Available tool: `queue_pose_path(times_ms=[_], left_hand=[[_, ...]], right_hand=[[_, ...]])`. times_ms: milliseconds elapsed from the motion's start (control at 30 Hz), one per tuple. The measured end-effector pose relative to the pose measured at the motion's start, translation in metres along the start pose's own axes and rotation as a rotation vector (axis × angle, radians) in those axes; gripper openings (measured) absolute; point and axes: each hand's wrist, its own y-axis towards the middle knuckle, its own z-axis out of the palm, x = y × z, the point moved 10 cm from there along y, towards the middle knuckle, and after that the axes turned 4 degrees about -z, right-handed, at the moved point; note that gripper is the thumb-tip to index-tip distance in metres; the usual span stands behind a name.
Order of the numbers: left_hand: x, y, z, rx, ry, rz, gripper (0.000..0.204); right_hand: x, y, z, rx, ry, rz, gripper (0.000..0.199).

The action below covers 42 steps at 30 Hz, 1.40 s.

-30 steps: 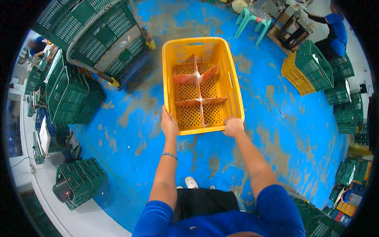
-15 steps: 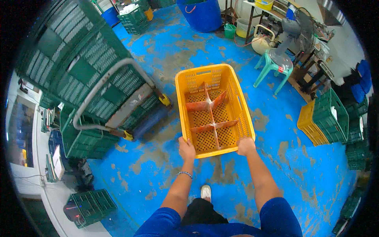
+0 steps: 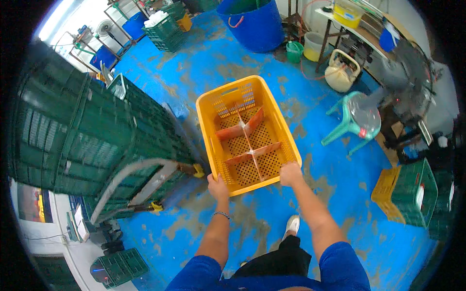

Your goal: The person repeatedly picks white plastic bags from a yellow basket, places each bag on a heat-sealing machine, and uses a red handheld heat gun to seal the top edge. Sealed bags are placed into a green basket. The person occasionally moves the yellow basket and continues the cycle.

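Observation:
In front of me I hold a yellow plastic crate [image 3: 287,127], its perforated bottom visible through the open top. Reddish divider panels [image 3: 241,130] split its inside into several sections. My left hand [image 3: 218,187] grips the crate's near left corner, with the thumb over the rim. At the near right corner, my right hand [image 3: 291,174] is closed around the rim. The undersides of both hands' fingers are hidden by the crate wall.
Tall stacked green crates [image 3: 97,131] stand at the left beside a trolley's metal handle [image 3: 121,182]. A big blue tub [image 3: 257,34] is ahead. On the right are a green stool [image 3: 347,119], a fan [image 3: 407,82] and a yellow-and-green crate pair [image 3: 405,194].
The view has shifted forward as I step, with my other foot now ahead. The crate stays in both hands, a little further left. The stacked crates and stool appear nearer.

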Motion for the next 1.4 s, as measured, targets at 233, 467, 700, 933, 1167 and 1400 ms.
queue_pose_path(times_ms=[233,467,700,933,1167,1400], left_hand=[[-0.127,0.064,0.042,-0.088,0.05,-0.011,0.029],[-0.167,0.123,0.05,-0.062,0.061,-0.139,0.029],[-0.266,0.212,0.108,-0.101,0.162,-0.079,0.028],[-0.297,0.289,0.165,-0.043,0.143,-0.118,0.026],[-0.378,0.373,0.22,-0.07,0.145,-0.089,0.027],[-0.429,0.514,0.335,-0.045,0.168,-0.093,0.028]], right_hand=[[-0.094,0.079,-0.095,0.035,0.043,-0.01,0.021],[-0.116,0.141,-0.148,0.093,-0.013,-0.026,0.022],[-0.191,0.241,-0.218,0.118,-0.037,-0.012,0.021],[-0.23,0.325,-0.232,0.074,0.03,-0.027,0.022],[-0.296,0.418,-0.286,0.182,0.05,-0.036,0.025],[-0.371,0.59,-0.311,0.192,0.074,-0.074,0.024]])
